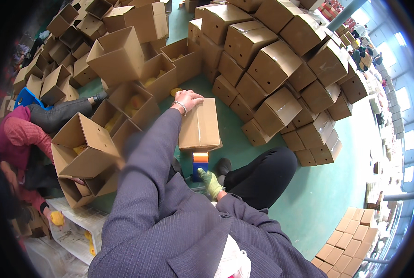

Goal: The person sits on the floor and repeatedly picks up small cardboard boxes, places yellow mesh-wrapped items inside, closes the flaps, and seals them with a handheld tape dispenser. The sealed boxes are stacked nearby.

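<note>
A closed cardboard box (pixel 200 127) stands before me, with clear tape along the seam of its top. My left hand (pixel 190 100), bare with a metal bracelet at the wrist, grips the box's far left top edge. At the near end of the box my right hand (pixel 211 183), in a yellow-green glove, holds a blue tape dispenser (pixel 200 170). A roll of orange-looking tape (pixel 200 157) sits at the dispenser's front, close to the box's near side. A yellow netted item (pixel 176 91), perhaps a fruit, shows just beyond my left hand.
Closed cartons (pixel 252 38) are stacked ahead and to the right. Open cartons (pixel 85 147) holding yellow items crowd the left. A co-worker (pixel 29 135) there holds a yellow netted item (pixel 57 218) above a white plastic crate (pixel 76 212). More cartons (pixel 349 239) lie at lower right.
</note>
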The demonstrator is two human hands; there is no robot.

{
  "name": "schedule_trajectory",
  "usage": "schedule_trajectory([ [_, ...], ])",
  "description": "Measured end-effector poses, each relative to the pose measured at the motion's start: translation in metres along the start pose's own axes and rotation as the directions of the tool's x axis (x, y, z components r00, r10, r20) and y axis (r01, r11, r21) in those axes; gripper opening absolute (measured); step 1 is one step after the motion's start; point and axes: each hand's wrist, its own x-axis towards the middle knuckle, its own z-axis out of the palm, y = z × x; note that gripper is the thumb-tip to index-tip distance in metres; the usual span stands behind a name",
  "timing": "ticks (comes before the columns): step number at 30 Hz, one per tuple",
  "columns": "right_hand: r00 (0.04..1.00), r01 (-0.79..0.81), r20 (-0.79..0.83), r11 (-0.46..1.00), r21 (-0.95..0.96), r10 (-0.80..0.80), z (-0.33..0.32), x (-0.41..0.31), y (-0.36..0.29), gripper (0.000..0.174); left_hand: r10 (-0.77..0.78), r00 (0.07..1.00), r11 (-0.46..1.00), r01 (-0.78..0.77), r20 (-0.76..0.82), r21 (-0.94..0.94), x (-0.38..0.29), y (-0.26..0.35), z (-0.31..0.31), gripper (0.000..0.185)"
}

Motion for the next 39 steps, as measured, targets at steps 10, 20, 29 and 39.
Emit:
schedule_trajectory([
  [10,0.979,0.095,-0.12,0.894,-0.438,-0.163,0.0,0.012,-0.009,0.055,0.021,1.0,1.0,-0.022,-0.014,-0.008,-0.005,-0.002,-0.003,0.028],
  [20,0.948,-0.083,-0.311,0.884,-0.46,-0.072,-0.017,0.048,0.016,0.057,0.008,1.0,1.0,-0.008,-0.011,-0.011,-0.001,-0.007,0.008,0.029],
  [29,0.925,-0.225,-0.377,0.751,-0.62,-0.034,0.002,0.032,-0.024,0.058,0.23,0.965,0.937,-0.256,0.129,0.239,-0.079,0.034,0.035,0.115],
  [39,0.943,-0.276,-0.113,0.926,0.257,0.313,0.022,0.014,-0.07,0.034,0.401,0.901,0.716,-0.42,0.164,0.558,-0.127,0.055,0.066,0.127],
])
